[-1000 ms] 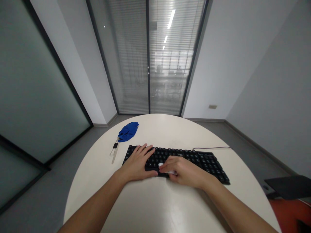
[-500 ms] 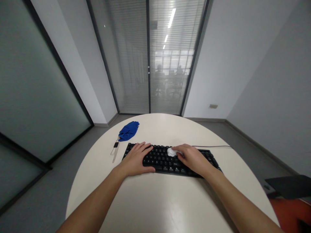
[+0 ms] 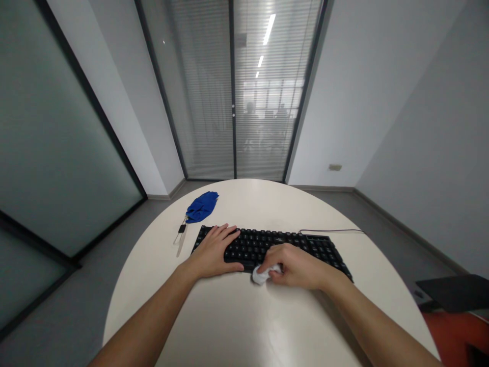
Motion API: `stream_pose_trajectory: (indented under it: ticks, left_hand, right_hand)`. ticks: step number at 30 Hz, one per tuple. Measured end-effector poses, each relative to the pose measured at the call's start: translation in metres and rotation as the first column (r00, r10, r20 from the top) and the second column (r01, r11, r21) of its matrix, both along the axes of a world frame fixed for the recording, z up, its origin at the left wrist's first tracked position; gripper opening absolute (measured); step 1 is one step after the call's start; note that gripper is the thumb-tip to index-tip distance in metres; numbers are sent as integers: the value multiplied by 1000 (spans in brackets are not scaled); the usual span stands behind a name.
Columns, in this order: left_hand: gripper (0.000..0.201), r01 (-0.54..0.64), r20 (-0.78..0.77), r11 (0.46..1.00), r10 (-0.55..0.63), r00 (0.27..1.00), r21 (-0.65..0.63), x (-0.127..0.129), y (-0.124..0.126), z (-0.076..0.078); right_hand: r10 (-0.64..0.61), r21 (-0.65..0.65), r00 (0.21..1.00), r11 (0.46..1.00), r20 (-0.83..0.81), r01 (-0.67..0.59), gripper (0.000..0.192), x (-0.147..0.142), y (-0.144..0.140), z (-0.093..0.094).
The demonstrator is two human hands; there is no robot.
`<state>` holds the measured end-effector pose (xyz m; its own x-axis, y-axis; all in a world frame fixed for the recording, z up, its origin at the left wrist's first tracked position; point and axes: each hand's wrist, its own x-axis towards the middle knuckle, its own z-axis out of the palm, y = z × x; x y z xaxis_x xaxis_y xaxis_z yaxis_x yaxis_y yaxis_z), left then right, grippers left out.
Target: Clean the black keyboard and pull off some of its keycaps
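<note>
A black keyboard (image 3: 244, 250) lies across the round table. My left hand (image 3: 216, 252) rests on its left end, fingers stretched out over the keys and thumb along the front edge. Between the thumb and fingers of my right hand (image 3: 292, 265) is a crumpled white wad (image 3: 262, 275), tissue or cloth; I cannot tell which. The wad is at the keyboard's front edge, partly over the tabletop, and my fingers cover some of it.
A crumpled blue cloth (image 3: 202, 206) lies at the back left of the white table (image 3: 229, 316), with a black binder clip (image 3: 182, 229) and a thin pale strip (image 3: 182, 242) beside it. The keyboard's cable (image 3: 332, 231) runs right. A chair (image 3: 454, 293) stands at the right.
My right hand has moved the white wad from the upper middle keys toward me and slightly left, to the keyboard's front edge. My left hand has stayed in place.
</note>
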<state>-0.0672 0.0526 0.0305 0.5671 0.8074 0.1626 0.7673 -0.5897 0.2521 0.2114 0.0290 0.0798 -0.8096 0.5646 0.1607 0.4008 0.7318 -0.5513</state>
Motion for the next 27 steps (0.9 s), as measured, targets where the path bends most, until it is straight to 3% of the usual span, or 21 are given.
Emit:
stream_pose_trajectory:
  ticks: [3, 6, 9, 12, 16, 22, 27]
  left_hand:
    - [95, 3, -1, 1000, -3, 1000, -2, 1, 0, 1]
    - [96, 7, 7, 1000, -7, 1000, -6, 2, 0, 1]
    - [96, 7, 17, 1000, -7, 1000, -4, 2, 0, 1]
    - [94, 7, 16, 1000, -7, 1000, -1, 1, 0, 0]
    - [94, 4, -3, 1000, -4, 1000, 2, 2, 0, 0]
    - [95, 1, -8, 1000, -1, 1000, 3, 2, 0, -1]
    - [94, -1, -3, 1000, 1, 1000, 6, 2, -1, 0]
  right_hand:
    - [-113, 48, 993, 992, -41, 115, 38, 17, 8, 5]
    - [-335, 188, 937, 919, -95, 348, 35, 36, 22, -1]
    - [-408, 262, 911, 874, -63, 409, 36, 45, 33, -15]
    - [-388, 254, 921, 892, 9, 373, 38, 41, 34, -21]
    - [-285, 225, 956, 938, 72, 263, 44, 30, 25, -13]
    - [-169, 198, 983, 968, 73, 151, 44, 18, 13, -6]
    - [-54, 72, 998, 996, 29, 52, 44, 5, 2, -4]
